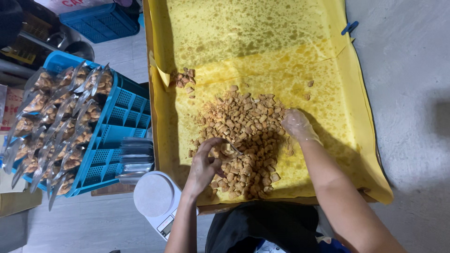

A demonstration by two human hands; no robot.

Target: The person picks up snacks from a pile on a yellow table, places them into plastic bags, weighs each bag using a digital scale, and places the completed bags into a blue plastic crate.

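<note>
My left hand (204,165) is curled tight around a small metal scoop (233,148), its bowl dug into the pile of golden fried snack pieces (243,140) heaped mid-tray. My right hand (296,124), in a thin clear glove, lies loosely open with fingers spread against the pile's 3 o'clock edge, gripping nothing. The yellow oil-stained paper (262,42) lines the tray. At 9 o'clock a blue crate (119,124) holds filled clear pouches (61,117); a white scale (154,196) sits at 7 o'clock
</note>
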